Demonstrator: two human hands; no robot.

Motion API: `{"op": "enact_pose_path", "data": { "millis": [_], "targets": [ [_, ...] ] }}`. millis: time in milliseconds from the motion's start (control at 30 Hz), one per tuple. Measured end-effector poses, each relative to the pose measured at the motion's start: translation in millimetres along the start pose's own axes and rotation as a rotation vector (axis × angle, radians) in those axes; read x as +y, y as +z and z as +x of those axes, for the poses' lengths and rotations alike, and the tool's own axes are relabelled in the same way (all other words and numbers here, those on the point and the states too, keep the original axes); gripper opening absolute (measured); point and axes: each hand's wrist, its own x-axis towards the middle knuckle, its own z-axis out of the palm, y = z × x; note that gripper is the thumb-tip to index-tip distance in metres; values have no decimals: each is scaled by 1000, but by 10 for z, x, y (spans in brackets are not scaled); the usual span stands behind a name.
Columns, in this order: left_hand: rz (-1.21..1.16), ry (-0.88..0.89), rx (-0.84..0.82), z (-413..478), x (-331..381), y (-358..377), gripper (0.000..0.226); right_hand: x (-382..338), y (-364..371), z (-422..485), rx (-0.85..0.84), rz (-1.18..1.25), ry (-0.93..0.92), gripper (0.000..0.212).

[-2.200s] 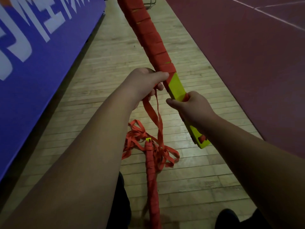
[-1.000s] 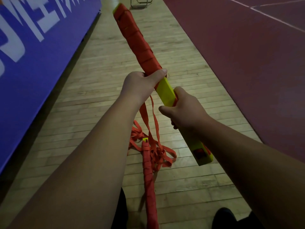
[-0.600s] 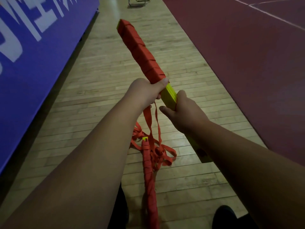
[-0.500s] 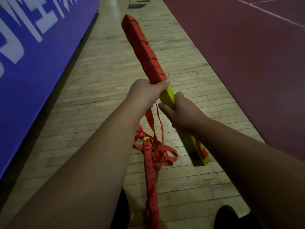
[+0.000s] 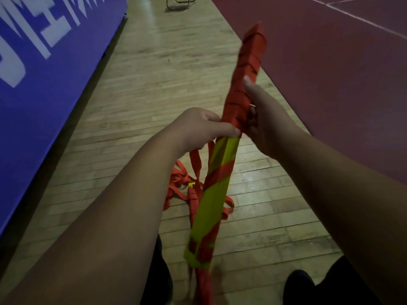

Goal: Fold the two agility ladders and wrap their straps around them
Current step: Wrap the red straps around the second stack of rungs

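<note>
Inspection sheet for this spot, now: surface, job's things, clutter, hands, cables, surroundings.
Surface: wooden floor, a planked strip.
Job's things: held ladder, red strap wound over its upper half, lower half yellow-green with sparse turns; second ladder lying on the floor, wrapped; loose strap heaped beside it.
Clutter: nothing seen.
Hands: left hand grips the held ladder at the wrap's edge; right hand holds it just above, thumb pointing up.
Cables: nothing seen.
Surroundings: blue banner left, red court right, metal frame far ahead.

Folded yellow ladder (image 5: pixel 217 194), half-wrapped in orange strap (image 5: pixel 240 93)
</note>
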Motion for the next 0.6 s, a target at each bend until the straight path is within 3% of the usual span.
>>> {"op": "enact_pose_path", "data": {
  "millis": [67, 133, 333, 600],
  "targets": [
    [20, 26, -64, -21, 54, 91, 26, -30, -11, -14, 29, 251, 49, 43],
    [61, 34, -73, -27, 91, 142, 31, -34, -48, -27, 71, 346, 75, 52],
    [278, 32, -142, -24, 149, 201, 42, -29, -90, -40, 168, 226, 110, 46],
    [302, 20, -119, -25, 152, 210, 43, 45, -83, 99, 285, 186, 134, 43]
  ]
}}
